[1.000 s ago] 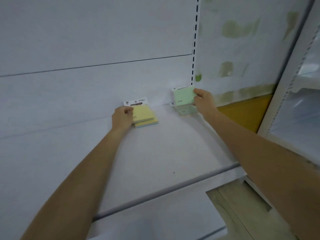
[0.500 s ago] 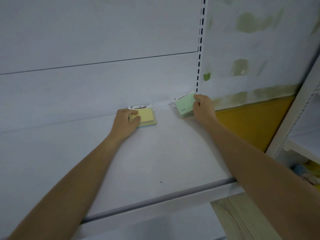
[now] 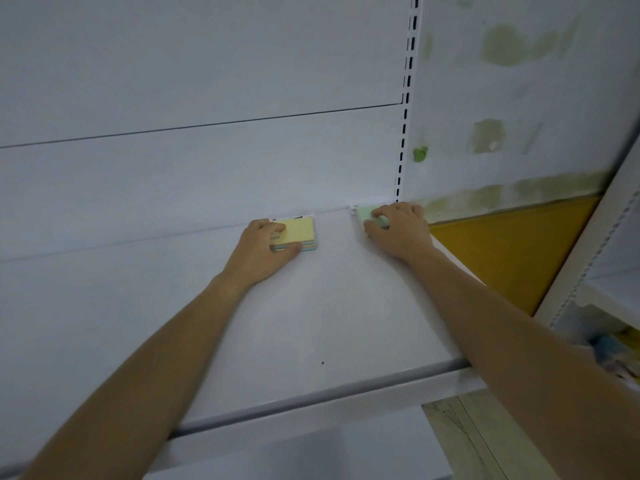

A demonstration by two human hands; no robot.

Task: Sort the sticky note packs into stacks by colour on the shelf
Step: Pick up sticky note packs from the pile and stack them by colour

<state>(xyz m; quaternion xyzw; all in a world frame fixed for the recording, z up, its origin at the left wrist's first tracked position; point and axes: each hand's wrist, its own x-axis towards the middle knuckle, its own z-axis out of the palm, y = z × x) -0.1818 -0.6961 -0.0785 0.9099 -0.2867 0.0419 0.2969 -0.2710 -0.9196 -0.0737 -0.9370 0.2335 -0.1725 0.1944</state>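
The green pack (image 3: pixel 363 213), tilted earlier, is lying flat at centre-right; the right hand (image 3: pixel 398 230) is gripping it, likely seating it. The left hand (image 3: pixel 266 251) is holding the yellow stack (image 3: pixel 300 230) at centre, probably squaring it on the shelf (image 3: pixel 329 323).

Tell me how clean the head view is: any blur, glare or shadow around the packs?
Head view: dim, even, bluish light, no glare, faint shadows; the yellow pack and left hand read sharp enough; the green pack is mostly hidden under the right hand; clutter at the frame's right edge is smeared.
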